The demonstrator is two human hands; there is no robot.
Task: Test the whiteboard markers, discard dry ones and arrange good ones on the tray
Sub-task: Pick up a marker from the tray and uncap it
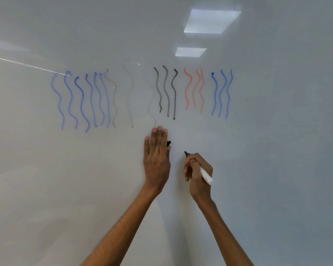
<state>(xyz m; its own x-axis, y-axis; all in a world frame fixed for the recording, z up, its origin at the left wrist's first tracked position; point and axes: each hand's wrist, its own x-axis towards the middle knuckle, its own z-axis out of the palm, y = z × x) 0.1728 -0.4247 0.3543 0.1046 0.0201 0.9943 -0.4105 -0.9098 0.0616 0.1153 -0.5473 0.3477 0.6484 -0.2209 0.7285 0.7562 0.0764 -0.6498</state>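
Head camera view, looking straight at a glossy whiteboard [277, 150] that fills the whole frame; none of its edges show.

Across the middle of the board runs a row of vertical wavy test lines. From left to right there are:
- six blue lines [81, 100]
- three faint grey-brown lines [131, 96], each paler than the last, the third almost invisible
- three solid black lines [167, 93]
- three red-orange lines [194, 89]
- three bright blue lines [221, 93]

Two rectangular ceiling light reflections [211, 21] shine on the upper right of the board.

Two bare forearms reach up from the bottom of the frame. The left hand [157, 160] lies flat against the board just below the faint grey lines. Its fingers are straight and close together, pointing up. A black marker cap [168, 143] pokes out from behind the right side of this hand, beside the index finger. It seems to be tucked under the thumb, though the hand hides how it is held.

The right hand [198, 175] is just to the right of the left hand and a little lower, apart from it. Its fingers are curled round an uncapped whiteboard marker [206, 175] in a writing grip. The white barrel sticks out past the back of the hand toward the lower right. The black tip points up and left, at or very near the board, on a bare patch below the black lines.
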